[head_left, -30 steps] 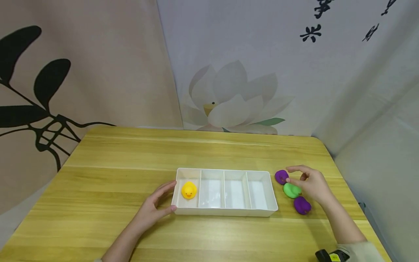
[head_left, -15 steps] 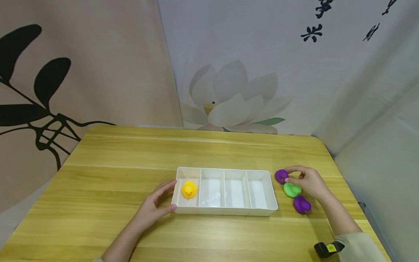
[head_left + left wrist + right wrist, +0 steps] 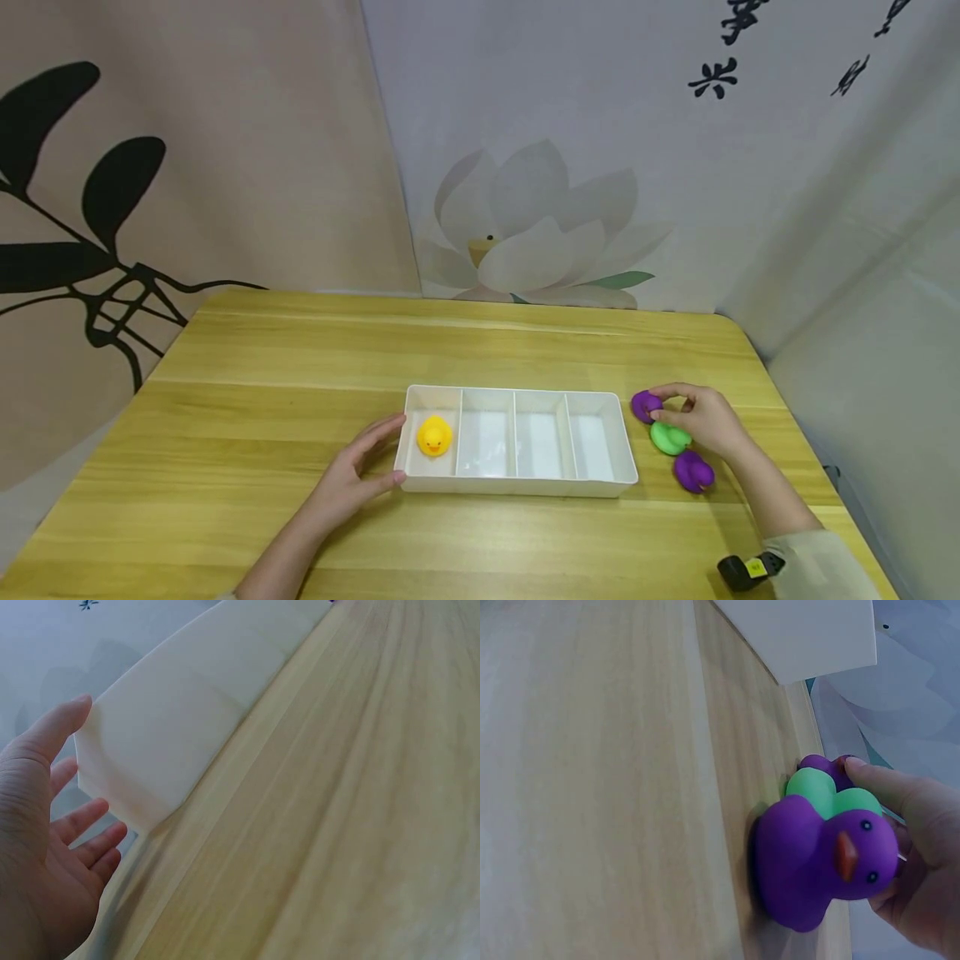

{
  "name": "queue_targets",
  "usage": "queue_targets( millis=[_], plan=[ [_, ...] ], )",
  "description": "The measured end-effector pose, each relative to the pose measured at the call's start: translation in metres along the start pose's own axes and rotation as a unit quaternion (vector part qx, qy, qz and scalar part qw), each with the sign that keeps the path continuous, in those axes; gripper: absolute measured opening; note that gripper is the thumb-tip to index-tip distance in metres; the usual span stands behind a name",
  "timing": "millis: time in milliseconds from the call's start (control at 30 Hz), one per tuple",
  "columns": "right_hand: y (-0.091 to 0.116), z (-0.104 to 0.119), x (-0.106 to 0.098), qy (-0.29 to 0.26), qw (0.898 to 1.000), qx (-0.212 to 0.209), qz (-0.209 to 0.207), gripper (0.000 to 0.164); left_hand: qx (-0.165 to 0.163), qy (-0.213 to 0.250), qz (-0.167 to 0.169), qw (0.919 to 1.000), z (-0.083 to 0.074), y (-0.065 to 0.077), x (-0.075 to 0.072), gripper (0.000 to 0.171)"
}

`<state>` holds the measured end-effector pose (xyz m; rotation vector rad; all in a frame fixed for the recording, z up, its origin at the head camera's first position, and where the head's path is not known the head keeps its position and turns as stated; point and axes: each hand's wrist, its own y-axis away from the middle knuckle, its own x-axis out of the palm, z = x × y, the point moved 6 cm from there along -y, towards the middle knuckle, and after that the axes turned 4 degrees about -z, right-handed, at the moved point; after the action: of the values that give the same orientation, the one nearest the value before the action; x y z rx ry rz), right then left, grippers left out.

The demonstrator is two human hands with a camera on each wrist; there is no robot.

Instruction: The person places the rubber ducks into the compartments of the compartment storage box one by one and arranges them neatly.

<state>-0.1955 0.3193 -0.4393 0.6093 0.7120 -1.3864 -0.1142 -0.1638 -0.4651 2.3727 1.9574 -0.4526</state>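
Note:
A white divided tray (image 3: 525,486) stands mid-table, with a yellow rubber duck (image 3: 434,436) in its leftmost compartment. My left hand (image 3: 352,471) rests its thumb and fingertips against the tray's left end, fingers spread and loosely bent; the left wrist view shows the thumb at the rim. To the right of the tray, my right hand (image 3: 705,417) pinches the farthest purple rubber duck (image 3: 643,406) between thumb and forefinger. A green rubber duck (image 3: 667,438) sits close under that hand. A second purple duck (image 3: 791,859), nearest the person, shows large in the right wrist view.
The wooden table (image 3: 300,350) reaches back to a curtain (image 3: 540,108) printed with a lotus and dark leaves. More curtain hangs along the right side. A black device with a yellow label (image 3: 752,568) is on the right sleeve.
My right thumb and forefinger have moved slightly left and closed in on the far purple duck. My left hand, the tray and the yellow duck stay put.

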Motion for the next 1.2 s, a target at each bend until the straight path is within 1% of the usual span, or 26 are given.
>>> queue_targets(
  millis=[300,533,700,900,1100,1200],
  plan=[
    [0.002,0.001,-0.004,0.017,1.000,0.002,-0.013,0.035,0.007,0.000,0.001,1.0000,-0.003,0.000,0.001,0.067],
    [0.006,0.007,-0.012,0.014,0.999,0.000,-0.029,0.037,0.007,-0.003,0.004,1.0000,-0.002,0.000,0.001,0.067],
    [0.008,0.017,-0.019,0.000,0.999,-0.004,-0.046,0.038,0.004,-0.007,0.000,1.0000,-0.001,-0.001,0.000,0.068],
    [0.012,0.030,-0.024,-0.002,0.997,-0.028,-0.066,0.035,-0.007,0.002,-0.002,1.0000,-0.001,-0.001,0.000,0.069],
    [0.018,0.048,-0.029,-0.008,0.995,-0.050,-0.083,0.031,0.006,-0.004,-0.003,1.0000,-0.001,-0.001,0.000,0.068],
    [0.022,0.056,-0.031,-0.012,0.994,-0.055,-0.088,0.030,0.006,-0.004,-0.002,1.0000,0.000,-0.001,0.000,0.068]
  ],
)
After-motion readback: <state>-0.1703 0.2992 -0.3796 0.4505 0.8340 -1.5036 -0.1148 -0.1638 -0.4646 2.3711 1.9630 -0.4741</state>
